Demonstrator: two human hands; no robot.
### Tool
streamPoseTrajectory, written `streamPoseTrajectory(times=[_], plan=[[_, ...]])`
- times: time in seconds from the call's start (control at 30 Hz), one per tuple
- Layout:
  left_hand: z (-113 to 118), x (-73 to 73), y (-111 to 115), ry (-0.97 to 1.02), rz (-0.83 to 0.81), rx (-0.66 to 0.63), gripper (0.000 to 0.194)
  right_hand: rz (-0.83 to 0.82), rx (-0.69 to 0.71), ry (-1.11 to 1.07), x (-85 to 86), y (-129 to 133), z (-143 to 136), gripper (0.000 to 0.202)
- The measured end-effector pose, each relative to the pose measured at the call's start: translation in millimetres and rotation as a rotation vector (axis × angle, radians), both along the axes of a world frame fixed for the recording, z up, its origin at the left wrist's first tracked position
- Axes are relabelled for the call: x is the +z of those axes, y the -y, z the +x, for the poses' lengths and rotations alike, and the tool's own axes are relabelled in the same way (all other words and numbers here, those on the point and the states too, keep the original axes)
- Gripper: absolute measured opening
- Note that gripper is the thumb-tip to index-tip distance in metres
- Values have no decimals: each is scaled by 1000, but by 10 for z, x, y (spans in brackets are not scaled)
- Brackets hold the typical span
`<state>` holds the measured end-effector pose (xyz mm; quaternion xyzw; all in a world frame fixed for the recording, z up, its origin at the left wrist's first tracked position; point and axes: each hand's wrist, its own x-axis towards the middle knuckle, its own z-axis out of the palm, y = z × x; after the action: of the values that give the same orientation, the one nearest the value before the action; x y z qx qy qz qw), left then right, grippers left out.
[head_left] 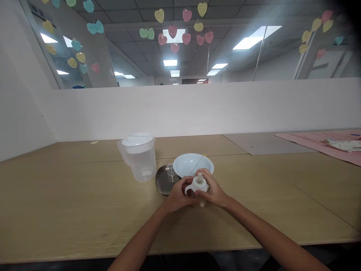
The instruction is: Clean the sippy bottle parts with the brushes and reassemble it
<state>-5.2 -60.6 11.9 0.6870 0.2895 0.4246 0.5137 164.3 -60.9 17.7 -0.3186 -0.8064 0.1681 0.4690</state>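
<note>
A baby bottle (199, 183) with a white collar, side handles and a pale nipple is upright between my two hands, near the middle of the table. My left hand (180, 194) curls round its left side by a handle. From the right, my right hand (211, 189) wraps the collar and body. My fingers cover most of the bottle's lower part. Just beyond my hands sits a white bowl (183, 162) with a thin stick-like thing leaning in it. A metal tray (162, 184) lies to the left, bearing a small clear cap (170, 171).
A clear plastic pitcher (141, 163) with a white lid stands left of the tray. At the far right a pink cloth (304, 141) lies on the table (84, 210), with a light patterned cloth on it. A white wall with a window backs the table.
</note>
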Motion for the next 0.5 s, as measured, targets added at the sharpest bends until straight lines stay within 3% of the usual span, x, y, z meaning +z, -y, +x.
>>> streamPoseTrajectory(times=[0.2, 0.33, 0.5], plan=[[-40, 60, 4, -19, -27, -89, 63, -88, 26, -11, 38, -15, 62, 42], [-57, 42, -17, -11, -32, -102, 64, -115, 112, -54, 72, -7, 77, 35], [-65, -13, -49, 38, -77, -178, 62, -68, -24, -65, 41, 5, 39, 29]])
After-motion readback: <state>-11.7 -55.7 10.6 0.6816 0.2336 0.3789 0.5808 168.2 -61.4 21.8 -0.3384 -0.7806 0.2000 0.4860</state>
